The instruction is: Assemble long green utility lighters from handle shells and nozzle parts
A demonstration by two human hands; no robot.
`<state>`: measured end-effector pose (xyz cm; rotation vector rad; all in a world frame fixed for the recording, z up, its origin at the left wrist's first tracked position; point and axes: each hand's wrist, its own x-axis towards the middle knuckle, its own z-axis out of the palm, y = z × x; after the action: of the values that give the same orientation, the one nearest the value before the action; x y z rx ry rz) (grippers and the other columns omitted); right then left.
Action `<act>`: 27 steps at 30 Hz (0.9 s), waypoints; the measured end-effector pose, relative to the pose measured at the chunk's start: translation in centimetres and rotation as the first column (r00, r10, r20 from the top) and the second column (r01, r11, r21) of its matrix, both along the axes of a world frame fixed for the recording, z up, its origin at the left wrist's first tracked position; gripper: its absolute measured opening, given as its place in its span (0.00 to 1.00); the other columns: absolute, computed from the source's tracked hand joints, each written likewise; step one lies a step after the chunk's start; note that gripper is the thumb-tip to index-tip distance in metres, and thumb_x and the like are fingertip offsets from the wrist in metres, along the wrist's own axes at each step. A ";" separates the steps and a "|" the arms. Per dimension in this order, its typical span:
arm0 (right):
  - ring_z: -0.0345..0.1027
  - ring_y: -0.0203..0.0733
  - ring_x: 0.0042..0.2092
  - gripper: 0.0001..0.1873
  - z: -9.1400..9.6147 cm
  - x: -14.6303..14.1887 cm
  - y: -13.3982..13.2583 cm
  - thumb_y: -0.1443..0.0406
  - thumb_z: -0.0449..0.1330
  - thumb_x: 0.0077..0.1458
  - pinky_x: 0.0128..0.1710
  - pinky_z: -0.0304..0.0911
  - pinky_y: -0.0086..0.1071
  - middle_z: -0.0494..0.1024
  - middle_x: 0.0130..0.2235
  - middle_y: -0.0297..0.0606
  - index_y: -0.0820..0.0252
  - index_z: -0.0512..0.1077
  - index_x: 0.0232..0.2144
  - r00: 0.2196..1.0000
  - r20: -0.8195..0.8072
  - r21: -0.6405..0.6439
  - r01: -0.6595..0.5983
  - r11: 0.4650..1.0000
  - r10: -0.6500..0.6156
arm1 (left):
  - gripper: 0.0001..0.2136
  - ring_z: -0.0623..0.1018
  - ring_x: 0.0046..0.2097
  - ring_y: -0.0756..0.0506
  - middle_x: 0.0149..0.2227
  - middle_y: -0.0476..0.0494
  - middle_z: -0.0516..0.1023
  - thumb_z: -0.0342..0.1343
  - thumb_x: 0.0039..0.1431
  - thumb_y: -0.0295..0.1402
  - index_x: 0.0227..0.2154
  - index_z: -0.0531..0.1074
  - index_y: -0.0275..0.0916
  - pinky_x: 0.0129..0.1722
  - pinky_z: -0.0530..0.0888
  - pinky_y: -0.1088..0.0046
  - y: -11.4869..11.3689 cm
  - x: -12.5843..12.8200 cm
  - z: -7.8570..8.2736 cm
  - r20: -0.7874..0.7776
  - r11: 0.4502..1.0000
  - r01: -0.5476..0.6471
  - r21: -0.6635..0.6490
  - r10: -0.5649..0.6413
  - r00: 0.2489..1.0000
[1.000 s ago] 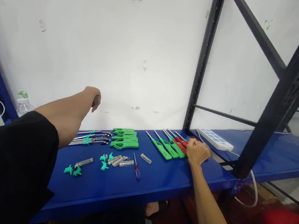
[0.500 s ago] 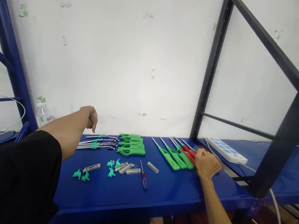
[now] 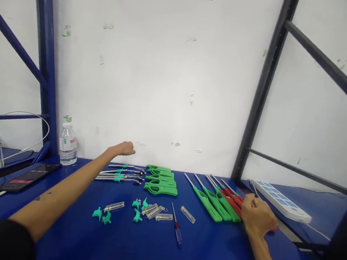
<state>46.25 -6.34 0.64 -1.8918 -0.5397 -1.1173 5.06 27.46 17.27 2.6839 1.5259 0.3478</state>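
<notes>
My left hand is closed in a loose fist in front of the wall, above the metal rods with teal clips and wires; nothing shows in it. My right hand is a fist resting over the handles of red long-nosed lighters, partly covering them. I see nothing in its fingers, and its palm is hidden. Green long-nosed lighters lie beside it on the left. Several green lighter shells are stacked in a row in the middle, right of the rods.
Nearer me lie clear fuel tubes, teal triggers and a screwdriver on the blue table. A water bottle and phone are at left. A power strip lies beyond a dark post.
The view has shifted, and the bottle and phone now show fully at left. My left hand has moved a little right, its fingers no longer hanging down. My right fist stays by the red lighters.
</notes>
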 end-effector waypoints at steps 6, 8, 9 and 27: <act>0.55 0.40 0.24 0.26 2.3 -6.5 3.1 0.59 0.46 0.67 0.29 0.49 0.36 0.58 0.18 0.33 0.50 0.48 0.15 0.928 0.163 -0.185 -0.306 0.934 0.336 | 0.17 0.79 0.51 0.40 0.56 0.38 0.75 0.59 0.69 0.40 0.56 0.72 0.38 0.50 0.79 0.55 -2.8 -1.3 -7.0 -0.018 0.999 -0.009 0.046 0.010 1.000; 0.59 0.39 0.26 0.27 3.4 -9.3 5.5 0.56 0.46 0.69 0.32 0.53 0.34 0.63 0.20 0.32 0.53 0.56 0.17 0.839 0.121 -0.388 -0.452 0.803 0.531 | 0.16 0.79 0.49 0.41 0.53 0.39 0.77 0.59 0.70 0.41 0.54 0.73 0.37 0.48 0.79 0.57 -3.4 -2.0 -8.3 -0.015 0.997 0.013 0.069 -0.012 1.000; 0.63 0.39 0.29 0.25 4.0 -10.6 6.9 0.56 0.48 0.70 0.34 0.55 0.33 0.68 0.23 0.33 0.54 0.61 0.20 0.784 0.068 -0.486 -0.514 0.707 0.617 | 0.15 0.80 0.46 0.43 0.49 0.41 0.78 0.58 0.70 0.42 0.51 0.74 0.36 0.46 0.79 0.59 -3.7 -2.3 -8.7 -0.009 0.996 0.021 0.085 -0.020 1.000; 0.79 0.55 0.46 0.11 2.9 -14.5 12.6 0.52 0.60 0.65 0.50 0.73 0.49 0.83 0.44 0.37 0.46 0.76 0.45 0.483 -0.381 -0.750 -0.660 0.042 0.788 | 0.09 0.78 0.39 0.38 0.37 0.39 0.79 0.48 0.67 0.31 0.33 0.72 0.41 0.34 0.67 0.64 -4.7 -6.3 -11.1 -0.082 0.980 0.171 0.097 -0.164 0.983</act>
<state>31.77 6.26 3.54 -1.7360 -2.2236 -0.1589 -1.28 22.78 6.16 2.9119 1.3199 0.3330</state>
